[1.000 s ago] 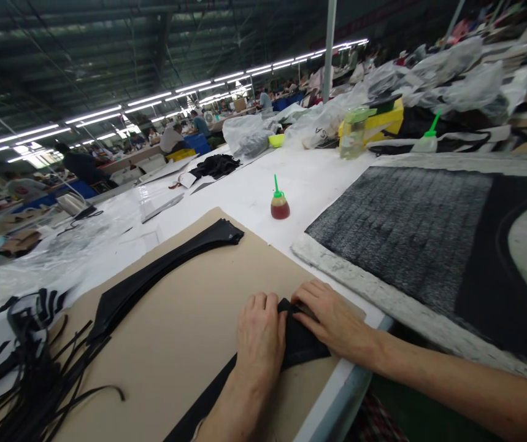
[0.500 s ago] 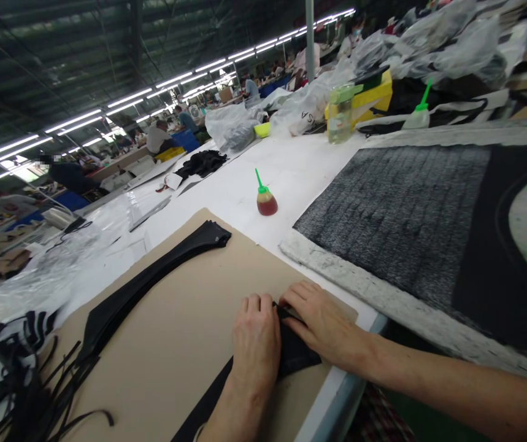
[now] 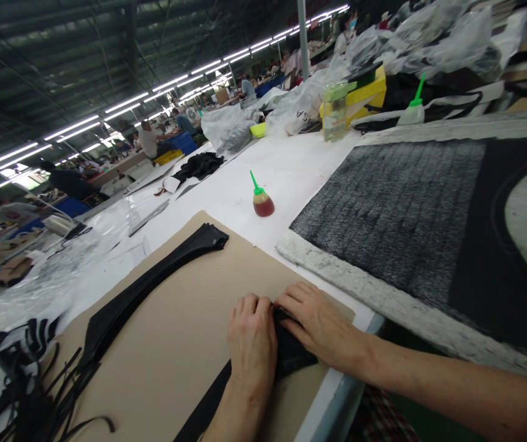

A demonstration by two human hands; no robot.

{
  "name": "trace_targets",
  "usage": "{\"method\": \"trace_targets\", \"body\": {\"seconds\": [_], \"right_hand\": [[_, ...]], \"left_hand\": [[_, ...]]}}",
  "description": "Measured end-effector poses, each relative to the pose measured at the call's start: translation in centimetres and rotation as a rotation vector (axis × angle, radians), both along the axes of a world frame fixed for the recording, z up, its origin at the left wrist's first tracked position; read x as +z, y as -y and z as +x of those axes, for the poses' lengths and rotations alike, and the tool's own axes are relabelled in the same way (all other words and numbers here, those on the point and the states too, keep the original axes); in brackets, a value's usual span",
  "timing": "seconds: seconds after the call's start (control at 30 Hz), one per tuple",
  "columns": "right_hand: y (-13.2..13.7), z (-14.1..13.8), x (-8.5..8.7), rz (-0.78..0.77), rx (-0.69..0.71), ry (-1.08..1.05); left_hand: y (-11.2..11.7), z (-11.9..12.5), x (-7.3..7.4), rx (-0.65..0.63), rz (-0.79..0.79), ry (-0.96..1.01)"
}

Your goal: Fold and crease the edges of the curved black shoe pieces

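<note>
My left hand (image 3: 253, 341) and my right hand (image 3: 318, 325) lie side by side on the end of a black curved material piece (image 3: 291, 356), on a brown cardboard sheet (image 3: 175, 331) at the table's front edge. Both hands press down on the piece, fingers bent and close together, fingertips meeting at its tip. The rest of the piece runs down and left under my left wrist. A stack of long curved black pieces (image 3: 153, 282) lies further left on the cardboard.
A small bottle of red liquid with a green nozzle (image 3: 262, 201) stands on the white table (image 3: 281, 172). A large dark felt mat (image 3: 405, 209) lies to the right. Black strips (image 3: 24, 393) pile at the left. Plastic bags, bottles and a yellow box crowd the back; other workers sit far off.
The view has drifted slightly. My left fingers have curled a little more at the tip of the black piece; both hands stay in the same spot.
</note>
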State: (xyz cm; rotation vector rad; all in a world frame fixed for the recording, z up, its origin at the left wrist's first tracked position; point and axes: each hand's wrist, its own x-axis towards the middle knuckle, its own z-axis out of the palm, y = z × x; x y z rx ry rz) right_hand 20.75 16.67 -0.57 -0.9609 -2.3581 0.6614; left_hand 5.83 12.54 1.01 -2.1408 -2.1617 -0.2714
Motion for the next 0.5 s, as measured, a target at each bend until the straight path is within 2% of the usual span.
{"method": "trace_targets", "body": {"seconds": [0.23, 0.5], "right_hand": [[0.0, 0.0, -0.4, 0.033, 0.025, 0.000], [0.4, 0.2, 0.6, 0.131, 0.027, 0.075]], "left_hand": [[1.1, -0.6, -1.1, -0.072, 0.052, 0.103], [2.9, -0.1, -1.1, -0.127, 0.011, -0.029]]}}
